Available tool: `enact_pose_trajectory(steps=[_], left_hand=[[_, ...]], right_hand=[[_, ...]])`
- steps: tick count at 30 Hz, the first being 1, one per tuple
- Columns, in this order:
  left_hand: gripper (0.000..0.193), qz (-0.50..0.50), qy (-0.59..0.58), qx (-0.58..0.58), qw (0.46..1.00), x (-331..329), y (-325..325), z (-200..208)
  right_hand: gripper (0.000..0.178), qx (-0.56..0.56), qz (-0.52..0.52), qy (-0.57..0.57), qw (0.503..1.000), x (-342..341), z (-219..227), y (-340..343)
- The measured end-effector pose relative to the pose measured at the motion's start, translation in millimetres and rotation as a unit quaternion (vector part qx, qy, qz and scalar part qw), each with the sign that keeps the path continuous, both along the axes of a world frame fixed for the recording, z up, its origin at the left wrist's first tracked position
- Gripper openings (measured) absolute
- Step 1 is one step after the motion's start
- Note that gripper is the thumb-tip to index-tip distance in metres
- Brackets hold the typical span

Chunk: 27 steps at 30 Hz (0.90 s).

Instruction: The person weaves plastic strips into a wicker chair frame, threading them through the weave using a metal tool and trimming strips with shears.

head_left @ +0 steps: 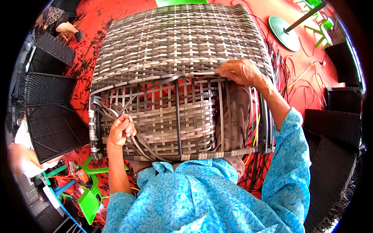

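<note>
A large grey-brown wicker furniture piece point(175, 42) lies in front of me and over my lap. Its far part is densely woven, while the near part shows a dark frame bar point(178, 116) and looser weave. My left hand point(122, 130) is closed near the left side of the frame, pinching flat wicker strips point(142, 147) whose loose ends trail around it. At the edge of the dense weave, my right hand point(241, 72) is closed on a slim pale flat tool point(205, 72). The tool's tip points left along the weave; its far end is hidden in my fingers.
Dark wicker panels point(52, 112) stand at the left, and more dark wicker pieces point(330, 171) at the right. A round green base with a pole point(283, 33) stands far right. Loose strips lie on the red floor point(87, 54). Two people are at the left, near a green chair point(90, 204).
</note>
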<state>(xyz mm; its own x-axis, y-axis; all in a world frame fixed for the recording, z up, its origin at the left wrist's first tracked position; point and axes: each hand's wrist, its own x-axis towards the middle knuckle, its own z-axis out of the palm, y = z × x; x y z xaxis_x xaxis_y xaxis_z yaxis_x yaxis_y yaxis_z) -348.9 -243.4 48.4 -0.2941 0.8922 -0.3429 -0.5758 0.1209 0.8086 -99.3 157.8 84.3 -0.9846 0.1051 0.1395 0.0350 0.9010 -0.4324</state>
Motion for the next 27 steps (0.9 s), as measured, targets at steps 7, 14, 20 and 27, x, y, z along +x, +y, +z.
enact_pose_trajectory(steps=[7, 14, 20, 27], left_hand=[[0.015, 0.006, -0.02, 0.004, 1.0, 9.7, 1.5, 9.7], [0.014, 0.014, -0.023, 0.011, 1.0, 8.5, 0.8, 12.0], [0.009, -0.152, 0.237, -0.23, 0.932, 22.9, 18.2, 33.7], [0.006, -0.329, 0.458, 0.099, 0.82, 110.8, 111.0, 103.4]], right_hand=[[0.025, 0.048, -0.067, -0.015, 0.997, 8.4, 10.3, -5.4], [0.026, 0.084, -0.047, 0.072, 0.993, 20.5, 2.5, -18.4], [0.028, 0.088, -0.068, 0.049, 0.993, 24.8, -0.7, -25.7], [0.027, 0.154, -0.037, 0.068, 0.985, 22.8, -2.8, -13.0]])
